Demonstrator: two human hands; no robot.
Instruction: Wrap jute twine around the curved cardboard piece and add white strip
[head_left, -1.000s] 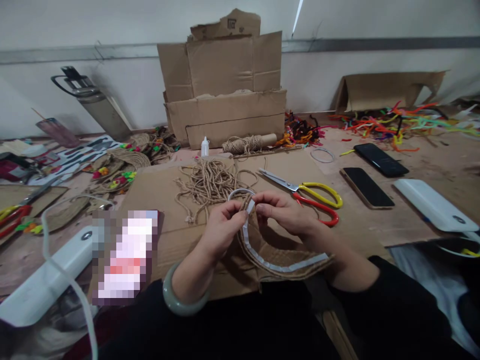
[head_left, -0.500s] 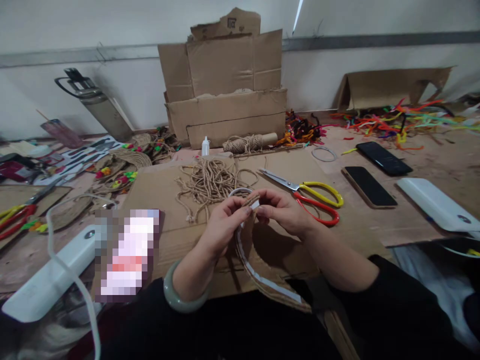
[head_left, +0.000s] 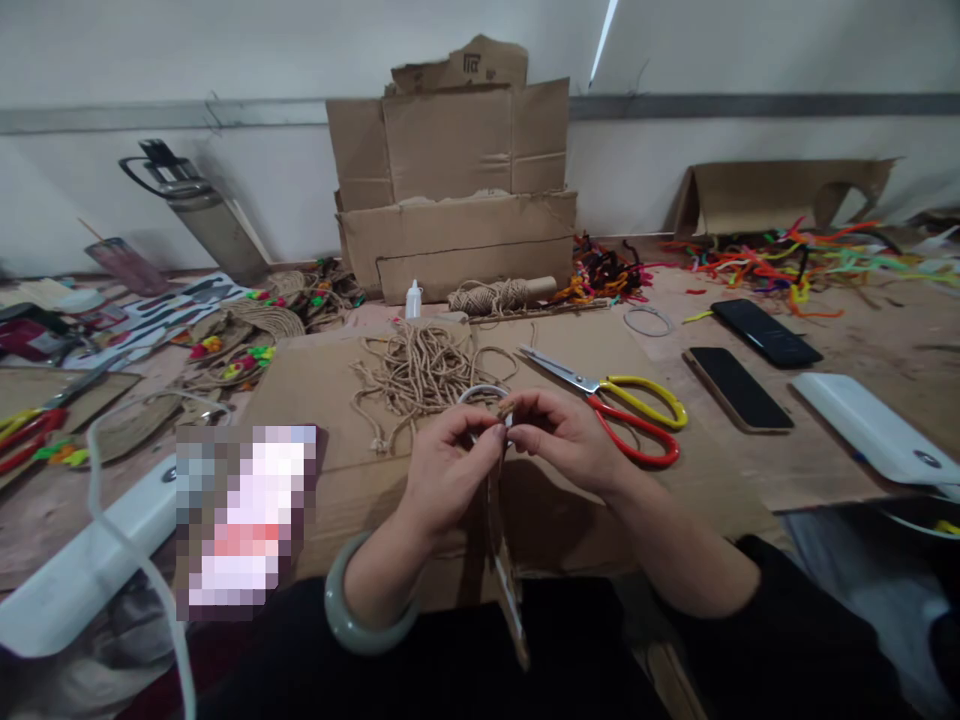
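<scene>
My left hand [head_left: 454, 460] and my right hand [head_left: 566, 440] meet over the cardboard mat, fingertips pinched together. Between them they hold the upper end of a brown twine strip [head_left: 499, 545] with white tape along it. The strip hangs down towards my lap, seen nearly edge-on. A pale ring [head_left: 480, 393] shows just behind my fingers; whether it joins the strip I cannot tell. Beyond my left hand lies a loose heap of cut twine [head_left: 424, 370]. Scissors [head_left: 600, 390] with one yellow and one red handle rest, blades apart, beyond my right hand.
A small white squeeze bottle [head_left: 413, 299] and a twine roll [head_left: 495, 296] stand before a cardboard box [head_left: 457, 245]. Two phones [head_left: 739, 388] and a white power bank [head_left: 862, 425] lie right. Left are a blurred-out screen [head_left: 255, 520], a white cable [head_left: 142, 560] and a bottle [head_left: 210, 225].
The strip has swung from a wide curve on the right to hanging almost straight, edge-on. Both hands keep pinching its end, and the view has tilted slightly up.
</scene>
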